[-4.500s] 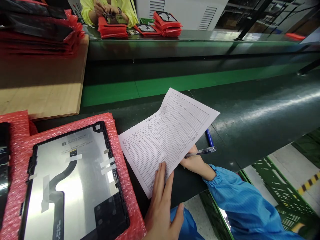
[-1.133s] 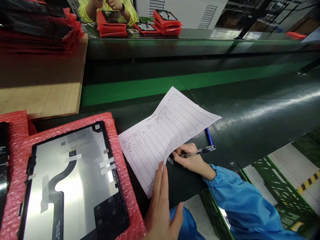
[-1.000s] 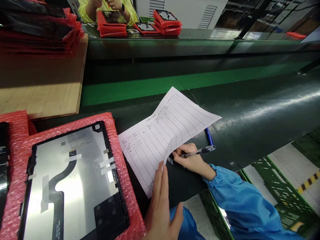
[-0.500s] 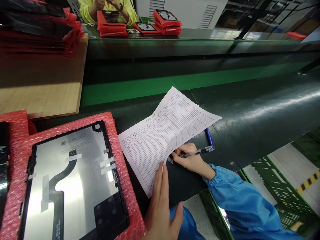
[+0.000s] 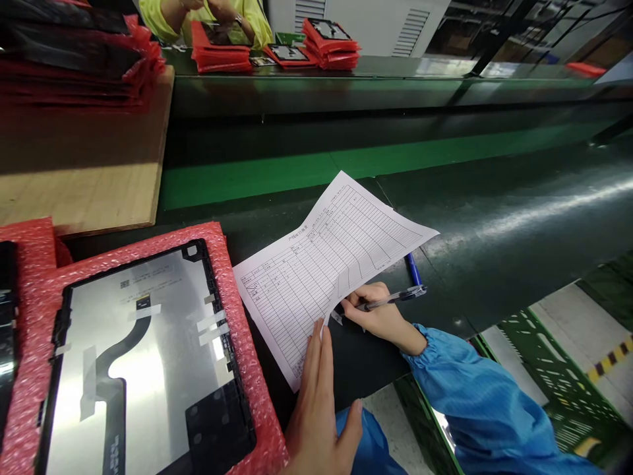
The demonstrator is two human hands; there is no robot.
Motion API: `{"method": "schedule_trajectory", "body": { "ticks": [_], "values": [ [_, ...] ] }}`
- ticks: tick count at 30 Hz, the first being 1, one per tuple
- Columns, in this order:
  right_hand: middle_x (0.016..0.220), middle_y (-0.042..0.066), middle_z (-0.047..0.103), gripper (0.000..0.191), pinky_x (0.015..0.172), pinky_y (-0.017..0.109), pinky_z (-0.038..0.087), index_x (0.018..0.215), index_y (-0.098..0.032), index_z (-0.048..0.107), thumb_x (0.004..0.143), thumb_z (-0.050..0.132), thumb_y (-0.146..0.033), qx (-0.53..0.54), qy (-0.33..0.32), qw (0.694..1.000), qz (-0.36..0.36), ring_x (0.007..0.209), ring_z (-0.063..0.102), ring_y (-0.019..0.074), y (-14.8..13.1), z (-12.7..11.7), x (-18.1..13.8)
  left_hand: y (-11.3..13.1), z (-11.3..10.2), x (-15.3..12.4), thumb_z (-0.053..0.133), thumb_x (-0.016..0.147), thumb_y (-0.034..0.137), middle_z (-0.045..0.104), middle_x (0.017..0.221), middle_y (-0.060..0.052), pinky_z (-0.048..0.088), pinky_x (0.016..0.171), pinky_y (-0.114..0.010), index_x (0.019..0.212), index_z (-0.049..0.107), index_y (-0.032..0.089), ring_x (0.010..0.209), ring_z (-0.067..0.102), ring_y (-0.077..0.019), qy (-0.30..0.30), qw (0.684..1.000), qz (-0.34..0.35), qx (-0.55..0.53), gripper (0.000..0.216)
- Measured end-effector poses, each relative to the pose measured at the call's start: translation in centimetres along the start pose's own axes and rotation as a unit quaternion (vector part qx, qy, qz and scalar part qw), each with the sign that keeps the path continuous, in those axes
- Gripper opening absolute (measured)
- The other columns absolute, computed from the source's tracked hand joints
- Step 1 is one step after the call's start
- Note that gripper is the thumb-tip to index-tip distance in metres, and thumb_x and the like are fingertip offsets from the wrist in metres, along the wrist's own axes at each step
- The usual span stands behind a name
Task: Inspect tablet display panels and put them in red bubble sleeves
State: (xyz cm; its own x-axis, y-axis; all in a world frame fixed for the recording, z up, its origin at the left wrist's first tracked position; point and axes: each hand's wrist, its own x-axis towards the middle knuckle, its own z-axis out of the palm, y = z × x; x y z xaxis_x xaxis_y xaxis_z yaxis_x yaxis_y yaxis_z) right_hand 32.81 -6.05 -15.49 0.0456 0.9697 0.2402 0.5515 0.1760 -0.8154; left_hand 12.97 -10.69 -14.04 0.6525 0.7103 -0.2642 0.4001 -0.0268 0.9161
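Observation:
A printed form sheet (image 5: 306, 277) with ruled rows lies on the dark bench, its right part bent upward. My left hand (image 5: 319, 402) has its fingers stretched out, the tips resting on the sheet's lower edge. In my right hand (image 5: 378, 313) is a pen (image 5: 395, 298) with a clear barrel, gripped at the sheet's lower right edge; the pen's tip is hidden. Just beyond that hand a blue pen (image 5: 413, 269) lies partly under the paper. To the left, a tablet screen panel (image 5: 163, 349) with a taped ribbon cable rests on red bubble wrap (image 5: 250, 389).
A wooden board (image 5: 99, 165) at the far left bears a stack of red-wrapped panels (image 5: 79, 59). Across the bench, a person in yellow (image 5: 252, 26) is behind more red-wrapped stacks (image 5: 331, 49). A green crate (image 5: 568, 376) stands below the bench at the right.
The pen in my right hand has shifted very slightly. The person across the bench has moved their arms a little. My left hand and the sheet stay in place.

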Motion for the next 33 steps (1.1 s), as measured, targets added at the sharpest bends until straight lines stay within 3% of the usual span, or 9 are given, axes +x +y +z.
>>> {"method": "schedule_trajectory", "body": {
  "ticks": [5,33],
  "values": [
    [0.044,-0.006,0.038,0.034,0.042,0.023,0.027,0.052,-0.023,0.032,0.077,0.055,-0.016,-0.002,-0.009,1.0,0.005,0.039,0.035,0.0071,0.06,0.02,-0.11,0.0,0.07,0.01,0.051,0.083,0.021,0.005,0.162,-0.006,0.019,0.119,-0.046,0.154,0.009,0.017,0.147,0.006,-0.0303,0.002,1.0,-0.002,-0.006,0.082],
    [0.045,-0.006,0.038,0.035,0.043,0.023,0.029,0.053,-0.023,0.033,0.079,0.056,-0.018,0.026,0.008,0.999,0.02,0.04,0.035,0.0078,0.16,-0.01,-0.01,-0.21,0.23,0.01,0.052,0.083,0.021,0.006,0.162,-0.005,0.018,0.12,-0.045,0.154,0.009,0.019,0.147,0.006,-0.0298,0.006,1.0,-0.007,-0.009,0.083]
  ]
}}
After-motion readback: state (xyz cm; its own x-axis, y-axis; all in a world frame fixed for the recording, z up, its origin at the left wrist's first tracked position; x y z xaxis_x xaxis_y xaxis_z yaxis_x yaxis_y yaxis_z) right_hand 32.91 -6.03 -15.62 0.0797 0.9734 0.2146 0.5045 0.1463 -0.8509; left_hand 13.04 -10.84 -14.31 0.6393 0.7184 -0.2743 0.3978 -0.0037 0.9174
